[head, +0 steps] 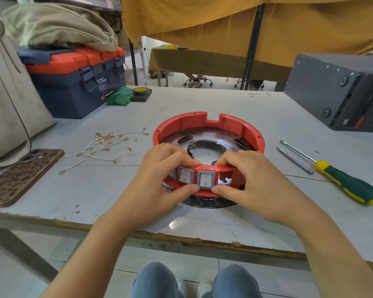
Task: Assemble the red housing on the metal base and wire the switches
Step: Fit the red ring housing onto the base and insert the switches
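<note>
red ring [209, 125] on counter [224, 104] | near side gripped by left hand [159, 168] and right hand [252, 175] | two switches [205, 179] between thumbs

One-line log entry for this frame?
left hand: grips red housing | right hand: grips housing | switches: two seated | wires: loose

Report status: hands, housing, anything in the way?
Left hand and right hand both grip red housing by the switches. Housing over metal base. Wires unconnected, left. Nothing blocking.
</note>
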`<state>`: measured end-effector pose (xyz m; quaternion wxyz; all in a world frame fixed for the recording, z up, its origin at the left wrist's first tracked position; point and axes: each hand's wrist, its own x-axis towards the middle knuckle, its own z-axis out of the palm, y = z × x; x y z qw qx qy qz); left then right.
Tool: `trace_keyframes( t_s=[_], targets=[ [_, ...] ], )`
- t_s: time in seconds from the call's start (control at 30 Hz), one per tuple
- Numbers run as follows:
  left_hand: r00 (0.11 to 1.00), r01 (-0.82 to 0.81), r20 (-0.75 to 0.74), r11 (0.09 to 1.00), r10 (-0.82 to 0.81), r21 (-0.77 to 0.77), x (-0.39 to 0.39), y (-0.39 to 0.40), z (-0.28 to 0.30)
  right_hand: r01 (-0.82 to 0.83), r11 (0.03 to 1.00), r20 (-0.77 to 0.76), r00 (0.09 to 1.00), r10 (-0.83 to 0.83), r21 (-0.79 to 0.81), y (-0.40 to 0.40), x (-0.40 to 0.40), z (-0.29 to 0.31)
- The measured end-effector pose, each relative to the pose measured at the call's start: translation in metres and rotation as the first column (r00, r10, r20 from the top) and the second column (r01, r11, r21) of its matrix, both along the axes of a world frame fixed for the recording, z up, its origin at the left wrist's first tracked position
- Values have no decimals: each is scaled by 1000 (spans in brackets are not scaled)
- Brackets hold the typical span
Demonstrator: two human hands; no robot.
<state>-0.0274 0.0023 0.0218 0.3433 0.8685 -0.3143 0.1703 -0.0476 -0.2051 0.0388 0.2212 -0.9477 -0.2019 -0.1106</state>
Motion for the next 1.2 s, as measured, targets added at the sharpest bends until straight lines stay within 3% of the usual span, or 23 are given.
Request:
trace_keyframes(
  t_s=[0.67,1.2],
  targets=[
    [998,-58,32,997,56,56,-1,-5,4,-8,999,38,999,9,-31,4,2,0],
    [995,-98,4,995,98,-23,-1,-10,4,-14,999,34,999,13,33,5,2,1]
  ],
)
